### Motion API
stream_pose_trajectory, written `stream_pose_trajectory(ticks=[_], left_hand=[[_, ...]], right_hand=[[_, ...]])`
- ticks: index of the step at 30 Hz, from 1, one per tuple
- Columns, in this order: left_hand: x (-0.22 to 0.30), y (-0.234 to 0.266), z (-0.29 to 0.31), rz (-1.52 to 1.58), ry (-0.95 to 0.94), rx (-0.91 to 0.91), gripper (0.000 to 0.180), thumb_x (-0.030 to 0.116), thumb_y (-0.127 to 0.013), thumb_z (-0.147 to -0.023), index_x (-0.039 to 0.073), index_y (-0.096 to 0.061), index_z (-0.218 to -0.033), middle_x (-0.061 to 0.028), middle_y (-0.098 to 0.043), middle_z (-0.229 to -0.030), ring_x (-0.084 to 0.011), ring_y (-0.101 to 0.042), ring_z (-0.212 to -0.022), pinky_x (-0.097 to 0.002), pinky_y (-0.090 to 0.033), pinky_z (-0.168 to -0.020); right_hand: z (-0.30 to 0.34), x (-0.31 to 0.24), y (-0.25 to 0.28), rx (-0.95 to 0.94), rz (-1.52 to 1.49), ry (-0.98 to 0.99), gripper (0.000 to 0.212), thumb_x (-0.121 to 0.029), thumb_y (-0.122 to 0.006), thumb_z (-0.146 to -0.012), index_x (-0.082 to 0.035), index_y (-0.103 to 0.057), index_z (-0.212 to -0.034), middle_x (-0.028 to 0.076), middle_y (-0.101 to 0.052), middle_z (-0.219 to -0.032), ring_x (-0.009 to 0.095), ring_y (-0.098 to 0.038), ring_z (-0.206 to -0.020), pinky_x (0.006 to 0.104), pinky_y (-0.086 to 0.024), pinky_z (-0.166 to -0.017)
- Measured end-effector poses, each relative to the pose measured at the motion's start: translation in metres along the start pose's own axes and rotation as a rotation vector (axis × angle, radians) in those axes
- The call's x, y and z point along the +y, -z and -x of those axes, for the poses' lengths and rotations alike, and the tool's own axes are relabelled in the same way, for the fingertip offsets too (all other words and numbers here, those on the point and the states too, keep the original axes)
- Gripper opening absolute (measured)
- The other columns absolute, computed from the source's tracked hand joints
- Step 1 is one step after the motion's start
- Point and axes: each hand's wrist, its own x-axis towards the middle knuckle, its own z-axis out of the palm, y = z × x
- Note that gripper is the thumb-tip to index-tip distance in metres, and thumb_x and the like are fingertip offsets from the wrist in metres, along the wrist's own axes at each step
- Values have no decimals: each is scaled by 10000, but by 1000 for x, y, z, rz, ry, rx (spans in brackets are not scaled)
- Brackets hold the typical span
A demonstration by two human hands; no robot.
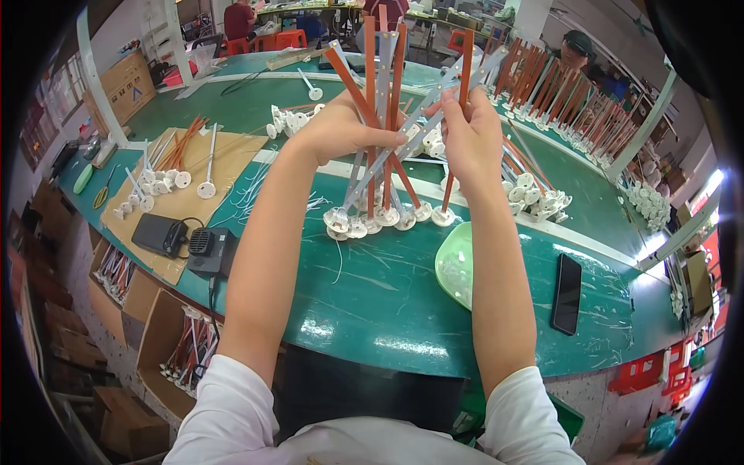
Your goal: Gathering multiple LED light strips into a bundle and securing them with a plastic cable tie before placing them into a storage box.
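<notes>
My left hand point(341, 132) is closed around a bundle of thin orange and white strips point(384, 85), some dotted with small light squares. They rise from round white bases point(372, 223) that stand on the green table, leaning and crossing each other. To the right, my right hand point(471, 143) pinches an orange strip point(466, 66), whose round base point(442, 216) stands a little apart from the cluster. White dotted strips point(484, 68) slant past the right hand's fingers; whether it also grips them I cannot tell.
A pale green bowl point(446, 263) sits near my right forearm, with a black phone point(566, 294) further right. On the left are cardboard point(128, 225), a black power box point(211, 252) and loose white wires point(252, 190). Rows of orange strips point(573, 101) stand back right, near another person point(575, 50).
</notes>
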Motion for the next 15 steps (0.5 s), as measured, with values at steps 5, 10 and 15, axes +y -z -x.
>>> stream_pose_trajectory(ticks=[5, 10, 15], left_hand=[[-6, 4, -3, 23, -48, -89, 373, 138, -800, -667, 57, -653, -1000, -51, -684, -939, -164, -656, -842, -311, -532, -738], [-11, -6, -8, 60, -86, -111, 377, 136, -791, -672, 59, -640, -1009, -48, -677, -884, -155, -652, -844, -307, -525, -739], [-9, -18, -6, 117, -59, -114, 373, 129, -791, -673, 56, -620, -997, -40, -655, -821, -141, -644, -797, -297, -512, -695]], right_hand=[[4, -11, 4, -29, 64, 86, 201, -227, -609, -918, -27, -617, -898, -1, -607, -683, 40, -442, -606, 236, -343, -545], [3, -10, 6, -48, 228, 5, 258, -266, -662, -881, -13, -672, -832, -25, -538, -623, 57, -403, -572, 246, -327, -538], [3, -6, 3, -68, 150, 8, 282, -294, -690, -858, -12, -695, -857, -25, -522, -607, 69, -406, -564, 258, -336, -539]])
